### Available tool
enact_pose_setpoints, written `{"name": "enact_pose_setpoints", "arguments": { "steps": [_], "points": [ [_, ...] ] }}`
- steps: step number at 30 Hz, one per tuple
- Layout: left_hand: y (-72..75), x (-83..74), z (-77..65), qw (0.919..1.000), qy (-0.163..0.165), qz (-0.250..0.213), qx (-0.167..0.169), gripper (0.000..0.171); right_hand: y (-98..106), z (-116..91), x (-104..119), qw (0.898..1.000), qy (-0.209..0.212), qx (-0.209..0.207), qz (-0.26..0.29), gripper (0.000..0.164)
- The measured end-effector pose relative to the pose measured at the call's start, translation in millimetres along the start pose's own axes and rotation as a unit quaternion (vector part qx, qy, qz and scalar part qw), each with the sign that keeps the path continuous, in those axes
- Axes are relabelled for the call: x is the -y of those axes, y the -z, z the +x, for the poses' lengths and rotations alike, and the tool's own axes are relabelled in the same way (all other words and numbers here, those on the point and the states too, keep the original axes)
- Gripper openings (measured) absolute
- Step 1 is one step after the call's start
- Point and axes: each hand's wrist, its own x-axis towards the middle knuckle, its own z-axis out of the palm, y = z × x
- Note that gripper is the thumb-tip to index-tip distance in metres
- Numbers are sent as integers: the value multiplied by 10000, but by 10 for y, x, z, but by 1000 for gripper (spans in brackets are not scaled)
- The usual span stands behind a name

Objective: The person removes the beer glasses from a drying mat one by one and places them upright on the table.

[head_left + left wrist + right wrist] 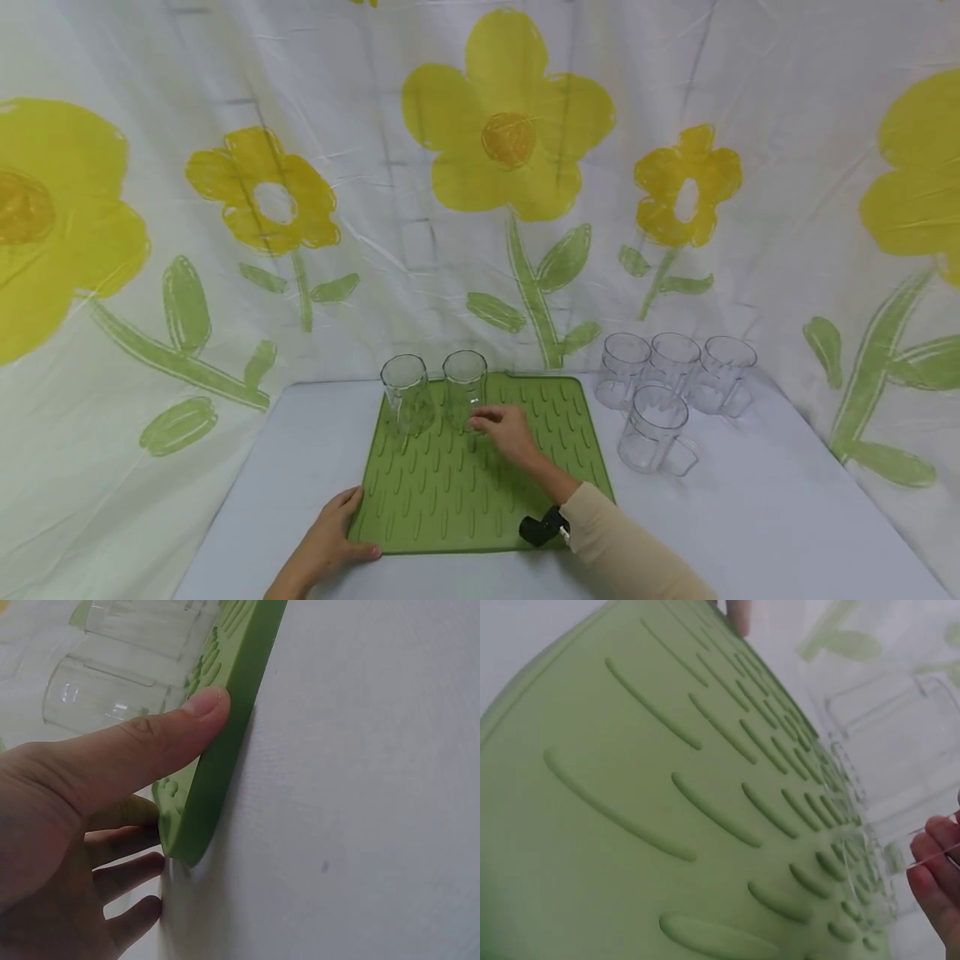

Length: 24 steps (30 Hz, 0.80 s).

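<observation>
Two on the green mat (442,508): a clear glass mug (407,400) at the mat's far left, close to the table's far edge, and a second glass mug (464,385) just to its right; both stand upright, apart from each other.
Mat: lies flat on the white table (292,467), about midway between the left and right edges, its far side close to the far edge, raised ridges all over it.
Right hand (506,433): reaches over the mat, fingers curled in, fingertips pinching the handle of the second mug.
Right wrist: a beige sleeve (622,533), and a small black device (536,531) over the mat's near right part.
Left hand (330,533): loosely spread around the mat's near left corner, thumb pressed on the front rim, fingertips against the left side; it lifts nothing.
Four more mugs (652,429): empty clear glass, upright, grouped toward the table's far right corner, three behind and one nearer, its handle pointing right.
Backdrop (420,317): white cloth with yellow flowers, behind the far edge.
</observation>
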Motion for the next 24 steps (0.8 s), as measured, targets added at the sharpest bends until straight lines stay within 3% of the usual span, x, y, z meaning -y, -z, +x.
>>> {"name": "enact_pose_setpoints", "arguments": {
  "steps": [12, 24],
  "points": [
    [44, -15, -8, 10000, -30, -29, 17, 109, 127, -22, 60, 9958, 254, -651, -591, 17],
    [7, -5, 2, 9998, 42, -141, 100, 110, 167, -104, 9, 9795, 584, -1105, -1578, 13]
  ]
}}
